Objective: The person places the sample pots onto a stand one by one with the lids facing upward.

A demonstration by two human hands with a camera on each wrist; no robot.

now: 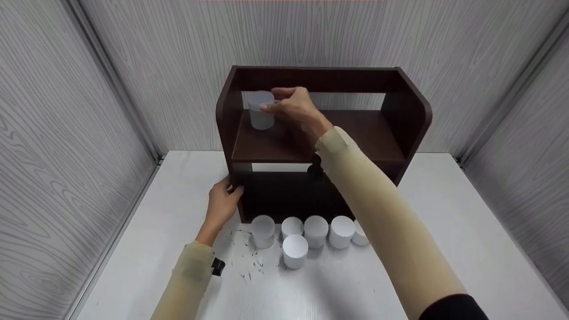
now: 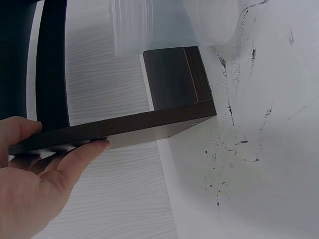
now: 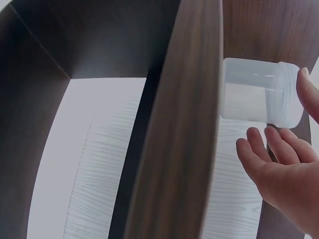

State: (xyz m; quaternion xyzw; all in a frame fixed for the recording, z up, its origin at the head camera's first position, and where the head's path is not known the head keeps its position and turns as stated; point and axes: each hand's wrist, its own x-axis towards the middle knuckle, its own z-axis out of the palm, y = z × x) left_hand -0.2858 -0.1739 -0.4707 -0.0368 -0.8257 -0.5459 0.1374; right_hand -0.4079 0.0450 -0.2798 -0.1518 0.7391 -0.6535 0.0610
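Observation:
On the upper board of a dark brown wooden desk shelf (image 1: pixel 355 133), a translucent plastic jar (image 1: pixel 261 116) with a lid stands upright near the left side panel. My right hand (image 1: pixel 295 106) is beside this jar (image 3: pixel 246 92), its thumb at the lid's edge. The other fingers (image 3: pixel 254 154) are spread and apart from the jar's wall in the right wrist view. Lower down, my left hand (image 1: pixel 221 202) grips the front edge of the shelf's left panel (image 2: pixel 134 124), thumb on one face and fingers on the other.
In front of the shelf's base stand a translucent jar (image 1: pixel 263 231) and several white jars (image 1: pixel 342 232), one white jar (image 1: pixel 295 251) closer to me. My right forearm partly covers the rightmost jar. Dark scuff marks (image 2: pixel 227 94) streak the white table (image 1: pixel 146 249). Grey wood-grain walls surround it.

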